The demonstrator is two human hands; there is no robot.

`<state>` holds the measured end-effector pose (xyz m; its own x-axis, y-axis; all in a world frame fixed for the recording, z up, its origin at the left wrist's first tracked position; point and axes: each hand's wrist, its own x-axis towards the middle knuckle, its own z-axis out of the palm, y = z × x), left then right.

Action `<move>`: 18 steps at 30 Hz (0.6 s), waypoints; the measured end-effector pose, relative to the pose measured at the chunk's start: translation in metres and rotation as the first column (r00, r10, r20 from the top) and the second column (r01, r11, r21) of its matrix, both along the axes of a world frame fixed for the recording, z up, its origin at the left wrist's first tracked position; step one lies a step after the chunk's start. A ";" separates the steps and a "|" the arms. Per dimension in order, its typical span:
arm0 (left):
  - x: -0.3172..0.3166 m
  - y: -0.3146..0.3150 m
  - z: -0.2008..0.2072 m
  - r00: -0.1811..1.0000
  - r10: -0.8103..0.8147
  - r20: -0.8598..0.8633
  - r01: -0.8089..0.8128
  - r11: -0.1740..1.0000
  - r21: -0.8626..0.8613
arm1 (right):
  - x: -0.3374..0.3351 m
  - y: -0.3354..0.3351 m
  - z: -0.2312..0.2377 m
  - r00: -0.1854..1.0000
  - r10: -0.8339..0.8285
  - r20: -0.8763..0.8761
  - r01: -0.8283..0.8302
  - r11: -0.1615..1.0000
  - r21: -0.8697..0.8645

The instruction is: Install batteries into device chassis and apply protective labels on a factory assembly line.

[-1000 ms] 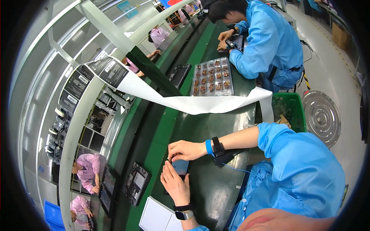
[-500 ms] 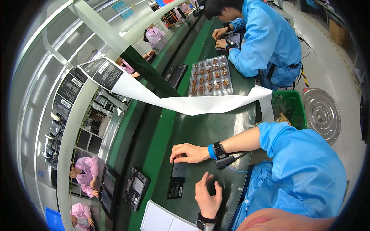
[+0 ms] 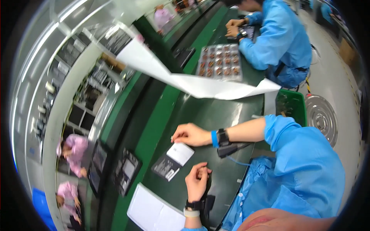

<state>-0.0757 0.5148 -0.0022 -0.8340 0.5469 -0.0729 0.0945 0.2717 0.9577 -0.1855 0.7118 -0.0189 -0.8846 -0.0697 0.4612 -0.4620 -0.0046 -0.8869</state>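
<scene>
My right hand (image 3: 190, 134) is closed in a pinch at the far right edge of a flat rectangular pack (image 3: 163, 165). The pack looks like a battery: its lower part is black with printing, its upper part shows white. It lies at a slant at the green bench top. Nearer to me, my left hand (image 3: 198, 179) hovers beside the pack, apart from it, with fingers curled in. No object shows in it. A blue band and a black strapped device (image 3: 222, 138) sit on my right wrist.
A white rectangular panel (image 3: 154, 210) lies near the lower edge. Beyond it are opened black devices (image 3: 127, 171). A white label strip (image 3: 216, 90) hangs across the bench. A clear tray of small parts (image 3: 219, 61) stands by a co-worker in blue (image 3: 281, 34). A green bin (image 3: 295, 104) is at right.
The pack has turned to a slant, and its upper part now looks white rather than dark. My left hand's fingers have gone from spread to curled. The whole view has shifted slightly.
</scene>
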 end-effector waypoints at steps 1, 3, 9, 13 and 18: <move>0.001 0.000 0.002 1.000 -0.001 0.009 0.001 1.000 -0.002 | -0.002 0.000 -0.003 0.997 0.059 0.056 -0.057 0.998 -0.024; -0.005 0.006 0.000 1.000 0.000 0.005 0.000 1.000 0.017 | -0.007 0.009 0.000 0.974 0.173 0.148 -0.166 0.985 -0.056; -0.007 0.007 0.002 0.998 -0.028 -0.055 0.026 0.999 -0.034 | -0.010 0.022 0.000 0.906 0.323 0.274 -0.292 0.945 -0.150; -0.007 0.003 0.001 0.998 -0.030 -0.064 0.026 0.998 -0.057 | -0.012 0.016 0.001 0.907 0.301 0.294 -0.277 0.953 -0.121; -0.006 0.003 0.007 0.999 -0.013 -0.032 0.011 0.998 -0.057 | -0.018 0.017 0.010 0.888 0.259 0.380 -0.307 0.949 0.072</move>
<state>-0.0821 0.5180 0.0045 -0.8300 0.5524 -0.0773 0.1284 0.3241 0.9373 -0.2033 0.7291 -0.0086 -0.9218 -0.3784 0.0843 -0.1057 0.0360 -0.9937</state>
